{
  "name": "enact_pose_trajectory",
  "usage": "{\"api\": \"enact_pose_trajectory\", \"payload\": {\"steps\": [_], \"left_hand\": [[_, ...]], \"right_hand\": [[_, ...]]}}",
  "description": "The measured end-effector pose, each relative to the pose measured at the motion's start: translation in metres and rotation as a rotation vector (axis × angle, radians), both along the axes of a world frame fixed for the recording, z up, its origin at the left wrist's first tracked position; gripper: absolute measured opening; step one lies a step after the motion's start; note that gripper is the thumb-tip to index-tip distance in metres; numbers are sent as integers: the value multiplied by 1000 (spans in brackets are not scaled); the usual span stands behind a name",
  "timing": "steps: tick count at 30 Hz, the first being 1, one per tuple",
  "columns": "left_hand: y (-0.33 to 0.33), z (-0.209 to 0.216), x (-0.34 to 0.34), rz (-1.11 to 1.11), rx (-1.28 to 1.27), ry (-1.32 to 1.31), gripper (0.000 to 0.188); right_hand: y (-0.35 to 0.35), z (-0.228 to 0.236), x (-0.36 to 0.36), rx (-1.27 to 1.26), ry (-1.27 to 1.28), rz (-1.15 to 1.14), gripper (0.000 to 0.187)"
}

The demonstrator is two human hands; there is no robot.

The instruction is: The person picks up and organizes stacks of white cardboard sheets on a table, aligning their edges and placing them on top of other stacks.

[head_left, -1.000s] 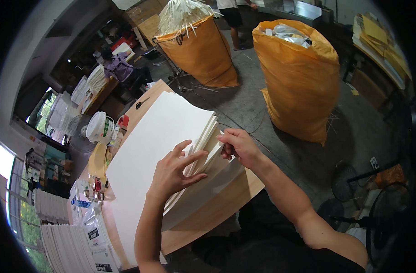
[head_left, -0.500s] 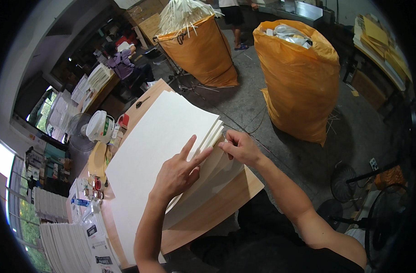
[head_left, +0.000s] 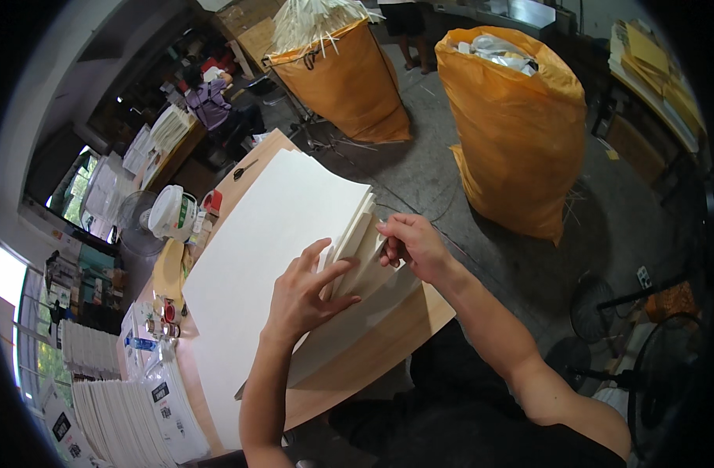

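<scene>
A stack of large white paper sheets [head_left: 267,234] covers most of a light wooden table [head_left: 365,382]. Its near right edges are lifted and fanned apart. My left hand [head_left: 301,295] lies against these raised edges, fingers and thumb spread, with the index finger touching the sheets. At the right-hand corner, my right hand [head_left: 416,246] is closed in a pinch on the corner of one or more lower sheets; how many cannot be made out.
Along the table's left side stand a white bucket [head_left: 170,214], red tape [head_left: 212,201], small jars and scissors [head_left: 244,170]. Stacked bundles [head_left: 123,417] sit lower left. Two orange sacks [head_left: 513,132] [head_left: 345,82] stand beyond. Fans [head_left: 661,370] are at right. A person in purple [head_left: 209,105] sits far left.
My left fingers have moved down and spread wider over the fanned edges. My right hand stays at the corner, its fingers shifted slightly. A standing person in the back has shifted their legs.
</scene>
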State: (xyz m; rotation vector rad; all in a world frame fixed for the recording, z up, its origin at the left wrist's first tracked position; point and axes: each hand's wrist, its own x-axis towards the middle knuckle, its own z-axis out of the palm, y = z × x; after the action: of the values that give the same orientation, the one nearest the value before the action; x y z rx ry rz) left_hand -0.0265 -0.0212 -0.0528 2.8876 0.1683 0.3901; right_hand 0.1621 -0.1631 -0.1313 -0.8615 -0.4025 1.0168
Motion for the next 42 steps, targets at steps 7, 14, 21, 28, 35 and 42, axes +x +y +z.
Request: {"api": "enact_pose_trajectory", "payload": {"steps": [7, 14, 21, 28, 35, 42], "left_hand": [[9, -3, 1, -34, -37, -4, 54], [9, 5, 0, -29, -7, 80, 49], [9, -6, -1, -45, 155, 32, 49], [-2, -2, -1, 1, 90, -17, 53], [4, -1, 0, -40, 55, 7, 51], [8, -7, -3, -21, 124, -5, 47]], "right_hand": [[0, -2, 4, -6, -39, 24, 29], [-7, -11, 9, 52, -206, -5, 31], [2, -10, 5, 7, -231, -16, 34], [3, -5, 4, 64, -69, 24, 33], [-2, -12, 6, 116, -108, 9, 33], [4, -10, 3, 72, -158, -9, 33]]}}
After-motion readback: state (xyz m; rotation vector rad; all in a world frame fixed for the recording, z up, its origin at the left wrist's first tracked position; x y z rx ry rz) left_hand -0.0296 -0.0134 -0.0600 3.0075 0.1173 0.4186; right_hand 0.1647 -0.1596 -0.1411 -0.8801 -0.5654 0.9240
